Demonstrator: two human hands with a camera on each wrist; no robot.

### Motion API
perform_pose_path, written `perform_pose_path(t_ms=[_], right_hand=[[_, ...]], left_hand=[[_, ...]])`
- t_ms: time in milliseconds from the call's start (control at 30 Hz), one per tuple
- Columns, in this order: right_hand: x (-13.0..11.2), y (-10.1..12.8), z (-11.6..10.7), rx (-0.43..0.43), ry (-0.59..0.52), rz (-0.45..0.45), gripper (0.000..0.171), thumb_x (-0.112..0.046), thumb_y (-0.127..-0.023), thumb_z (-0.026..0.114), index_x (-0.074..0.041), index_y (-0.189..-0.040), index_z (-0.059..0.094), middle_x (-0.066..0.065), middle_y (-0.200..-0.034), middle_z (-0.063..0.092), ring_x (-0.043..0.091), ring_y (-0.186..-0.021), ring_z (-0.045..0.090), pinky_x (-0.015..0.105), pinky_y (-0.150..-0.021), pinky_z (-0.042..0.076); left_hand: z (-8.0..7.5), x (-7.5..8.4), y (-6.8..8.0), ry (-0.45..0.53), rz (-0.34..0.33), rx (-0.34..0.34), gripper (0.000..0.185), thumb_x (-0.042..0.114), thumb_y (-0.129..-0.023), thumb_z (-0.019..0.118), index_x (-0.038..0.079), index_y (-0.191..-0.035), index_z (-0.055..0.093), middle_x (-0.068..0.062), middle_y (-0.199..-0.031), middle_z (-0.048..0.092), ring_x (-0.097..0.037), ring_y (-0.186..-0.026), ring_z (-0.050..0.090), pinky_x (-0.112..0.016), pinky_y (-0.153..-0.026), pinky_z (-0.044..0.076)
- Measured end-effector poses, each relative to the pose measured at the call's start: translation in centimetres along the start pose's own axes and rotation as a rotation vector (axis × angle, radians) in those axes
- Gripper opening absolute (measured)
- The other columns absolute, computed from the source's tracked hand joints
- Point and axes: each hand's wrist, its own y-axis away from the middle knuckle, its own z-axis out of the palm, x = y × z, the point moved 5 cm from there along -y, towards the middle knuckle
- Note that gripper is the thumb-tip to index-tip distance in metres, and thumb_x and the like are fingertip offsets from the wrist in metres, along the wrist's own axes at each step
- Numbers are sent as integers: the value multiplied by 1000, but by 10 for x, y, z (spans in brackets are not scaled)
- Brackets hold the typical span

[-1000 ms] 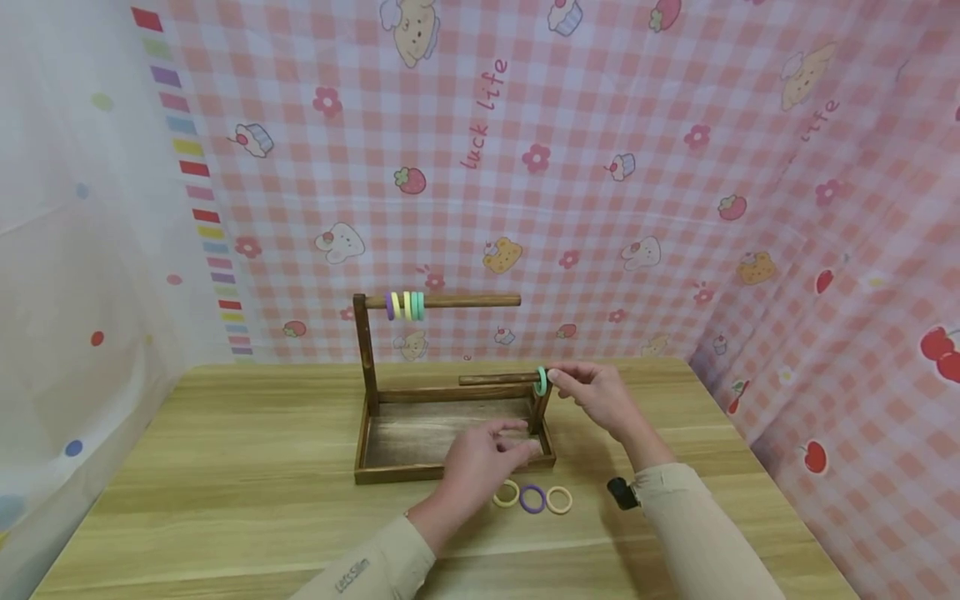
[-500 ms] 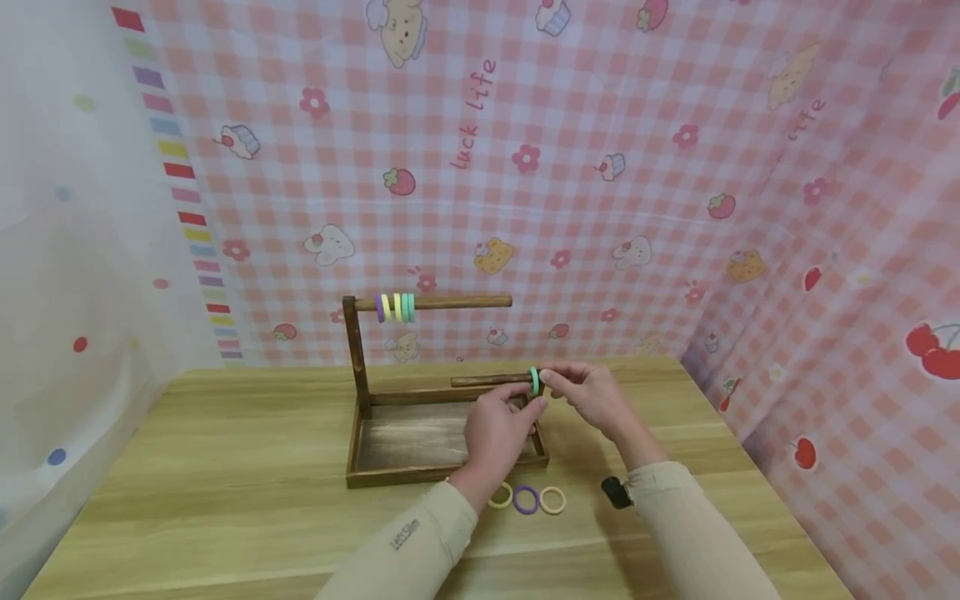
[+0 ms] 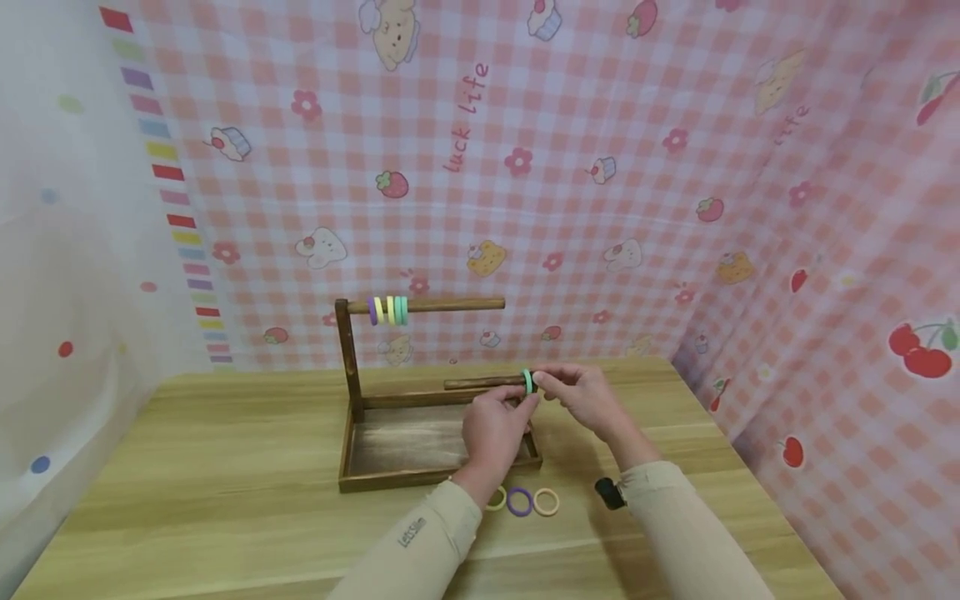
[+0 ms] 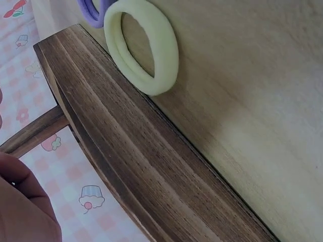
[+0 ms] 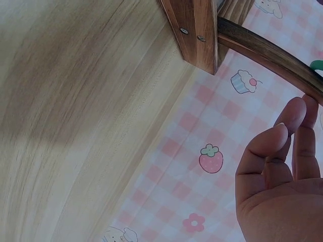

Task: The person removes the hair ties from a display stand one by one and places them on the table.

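Note:
A dark wooden rack (image 3: pixel 347 358) with a shallow tray base and two horizontal rods stands on the table. A green ring (image 3: pixel 528 381) hangs around the lower rod (image 3: pixel 472 384), close to its right post. My left hand (image 3: pixel 491 429) reaches over the tray, thumb and index finger pinching the ring's lower edge; the left wrist view leaves that contact out. From the right, my right hand (image 3: pixel 588 400) holds the top of that post with bent fingers; in the right wrist view a fingertip (image 5: pixel 309 103) meets the wood. Purple, yellow and green rings (image 3: pixel 390 311) hang on the upper rod.
On the table before the rack lie a yellow ring (image 3: pixel 497 499), partly behind my left wrist, a purple ring (image 3: pixel 519 502) and a pale orange ring (image 3: pixel 547 502). A pink checked cloth (image 3: pixel 570 217) hangs behind the table and along its right side.
My left hand has risen from over the tray to the green ring on the lower rod. My right hand stays at the post. The whole view has shifted slightly.

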Motion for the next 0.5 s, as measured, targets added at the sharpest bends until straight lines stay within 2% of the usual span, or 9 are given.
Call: perform_pose_path(t_ms=[233,500], right_hand=[[-1,0,1,11,17,-10,38,-48,-102,72,-19,-125,80,9,-117,79,24,-103,71,36,-81,52],[1,-2,0,7,9,1,39,-47,-102,72,-18,-127,79,13,-119,78,24,-103,71,36,-80,53]], left_hand=[[-4,1,-1,-36,43,55,14,30,-92,84,18,-99,87,5,-59,71,-1,-45,57,-25,-49,43],[-10,3,-2,-47,87,95,11,27,-92,84,17,-96,87,5,-60,72,0,-46,57,-23,-50,43]])
